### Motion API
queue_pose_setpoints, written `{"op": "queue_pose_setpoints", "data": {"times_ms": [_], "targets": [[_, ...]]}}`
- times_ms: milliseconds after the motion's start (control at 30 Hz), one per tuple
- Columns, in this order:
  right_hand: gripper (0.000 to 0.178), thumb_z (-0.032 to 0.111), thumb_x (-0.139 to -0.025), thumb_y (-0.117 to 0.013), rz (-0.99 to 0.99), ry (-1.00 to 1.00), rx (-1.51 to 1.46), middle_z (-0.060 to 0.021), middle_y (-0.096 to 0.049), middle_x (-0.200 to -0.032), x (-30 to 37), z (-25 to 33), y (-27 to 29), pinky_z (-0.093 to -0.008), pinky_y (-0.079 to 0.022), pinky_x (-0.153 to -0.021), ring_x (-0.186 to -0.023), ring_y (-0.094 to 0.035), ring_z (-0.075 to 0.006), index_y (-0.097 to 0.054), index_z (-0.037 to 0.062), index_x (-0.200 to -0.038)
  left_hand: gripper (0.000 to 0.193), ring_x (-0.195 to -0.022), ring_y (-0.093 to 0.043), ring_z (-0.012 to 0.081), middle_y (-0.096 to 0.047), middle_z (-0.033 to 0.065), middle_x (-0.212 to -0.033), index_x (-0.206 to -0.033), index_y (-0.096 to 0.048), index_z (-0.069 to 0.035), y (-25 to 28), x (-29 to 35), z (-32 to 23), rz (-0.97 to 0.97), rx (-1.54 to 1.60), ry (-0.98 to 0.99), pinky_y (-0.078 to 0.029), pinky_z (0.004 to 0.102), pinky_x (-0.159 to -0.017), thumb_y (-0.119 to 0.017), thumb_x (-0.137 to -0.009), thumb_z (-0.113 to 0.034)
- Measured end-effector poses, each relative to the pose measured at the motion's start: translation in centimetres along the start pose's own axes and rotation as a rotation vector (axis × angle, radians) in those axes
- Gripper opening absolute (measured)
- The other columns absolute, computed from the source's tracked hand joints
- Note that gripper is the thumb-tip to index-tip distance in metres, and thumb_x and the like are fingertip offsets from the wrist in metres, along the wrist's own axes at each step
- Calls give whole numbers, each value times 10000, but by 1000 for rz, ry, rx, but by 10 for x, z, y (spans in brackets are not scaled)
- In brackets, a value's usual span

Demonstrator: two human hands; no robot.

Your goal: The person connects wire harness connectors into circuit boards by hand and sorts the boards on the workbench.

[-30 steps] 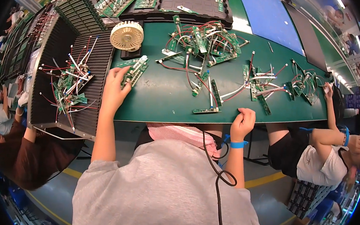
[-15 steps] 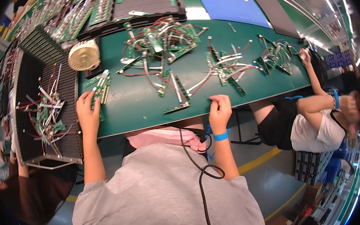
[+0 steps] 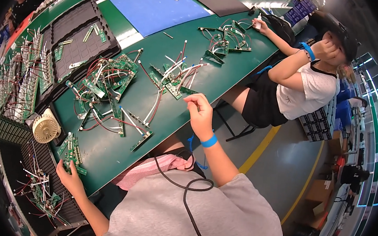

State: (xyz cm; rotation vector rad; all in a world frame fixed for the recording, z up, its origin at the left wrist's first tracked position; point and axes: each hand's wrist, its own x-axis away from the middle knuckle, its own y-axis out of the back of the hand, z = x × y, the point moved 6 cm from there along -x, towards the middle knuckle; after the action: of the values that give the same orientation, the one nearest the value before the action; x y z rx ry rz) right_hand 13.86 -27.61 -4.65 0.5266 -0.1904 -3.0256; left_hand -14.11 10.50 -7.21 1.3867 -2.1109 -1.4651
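Observation:
My left hand is at the table's near left edge, thumb and fingers apart. Its fingertips reach the near end of a small stack of narrow green circuit boards; I see no firm grip. My right hand hovers by the front edge with curled fingers, nothing visible in them. Just beyond it lies a cluster of wired circuit boards. A larger tangled pile of boards with red and white wires covers the middle left. Closer to me rests a single wired board.
A cream fan stands left, beside a dark ribbed bin holding wired boards. Behind are a black tray and a blue mat. At right a seated co-worker holds a small white object near another board cluster.
The view has swung to the right, so the table appears tilted and the co-worker nearer the middle. My left hand stays by the stacked boards; my right hand remains curled near the edge.

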Motion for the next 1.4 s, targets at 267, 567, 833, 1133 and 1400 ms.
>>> {"op": "queue_pose_setpoints", "data": {"times_ms": [267, 567, 833, 1133, 1400], "targets": [[120, -39, -800, -474, 35, -20, -10, -43, -539, -852, 4, -9, 2, -207, -414, -621, -678, -502, -87, -584, -24, -845, 323, -1015, -513, 304, -529, 158, -1103, -1074, -532, 34, -2, -2, 8, -34, 3, -28, -409, 373, -861, -544, -877, -222], [124, -46, -806, -468, 5, -59, -17, -48, -542, -849, 11, -16, 13, -210, -418, -613, -677, -506, -92, -584, -24, -847, 303, -771, -499, 122, -587, 66, -870, -1080, -536, 6, 16, -10, 6, -68, 258, 183, -405, 248, -674, -526, -905, -241], [120, -42, -809, -472, 11, -70, -5, -44, -538, -846, 12, -19, 14, -209, -422, -615, -681, -508, -88, -584, -24, -847, 278, -765, -508, 94, -593, 80, -880, -1157, -451, 18, 29, -15, -2, -122, 664, 45, -396, 218, -722, -485, -918, -120], [126, -43, -812, -466, 15, -86, -34, -47, -541, -858, 17, -21, 11, -210, -429, -620, -695, -519, -90, -587, -25, -845, 271, -587, -533, 125, -519, 65, -738, -1167, -403, -28, 25, -6, -56, 136, 1147, 50, -440, 225, -444, -460, -924, -134], [107, -18, -843, -476, 38, -108, -51, -34, -556, -806, 21, -12, 0, -201, -422, -612, -655, -504, -82, -582, -3, -849, 265, -419, -450, 110, -506, 58, -591, -1139, -428, -45, -17, 26, -107, 581, 1107, 197, -345, 199, -392, -482, -884, -92]]}}
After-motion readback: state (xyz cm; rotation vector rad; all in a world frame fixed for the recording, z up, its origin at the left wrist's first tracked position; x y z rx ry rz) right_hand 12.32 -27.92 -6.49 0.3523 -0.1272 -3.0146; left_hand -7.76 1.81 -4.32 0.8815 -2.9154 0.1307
